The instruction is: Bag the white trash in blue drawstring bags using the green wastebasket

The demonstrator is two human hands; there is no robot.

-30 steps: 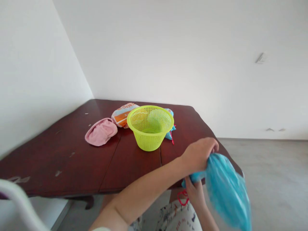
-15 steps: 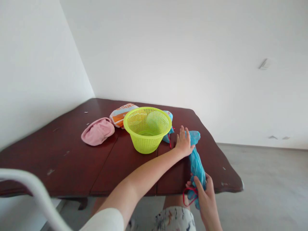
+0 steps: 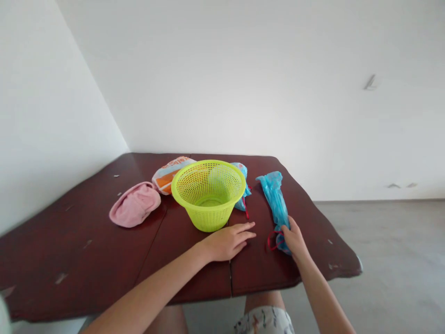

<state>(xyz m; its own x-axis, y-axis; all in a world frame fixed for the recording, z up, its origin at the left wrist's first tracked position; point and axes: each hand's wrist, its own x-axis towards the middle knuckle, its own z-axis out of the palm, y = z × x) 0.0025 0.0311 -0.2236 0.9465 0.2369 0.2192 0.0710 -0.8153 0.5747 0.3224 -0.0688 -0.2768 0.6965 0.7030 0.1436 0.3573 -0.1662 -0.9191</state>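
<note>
Blue bag [image 3: 276,200]: head view now, lying right of the green basket [image 3: 208,218], long axis slanting away from the right hand [image 3: 295,237].
Right hand: nearer, pinching the bag's near end!
Left hand [image 3: 225,242]: fingers spread, just before the basket.

Person's hands, two: left hand [image 3: 225,243] and right hand [image 3: 295,237] | blue bags, two: near blue bag [image 3: 275,200] and far blue bag [image 3: 239,204] | red cords, two: near cord [image 3: 269,242] and far cord [image 3: 246,211] | orange-and-white bag [image 3: 167,180], one | yellow-green basket [image 3: 208,218], one | pink cloth item [image 3: 135,207], one | dark red table [image 3: 104,269], one | walls in view, two: side wall [image 3: 45,102] and back wall [image 3: 225,83]
</note>
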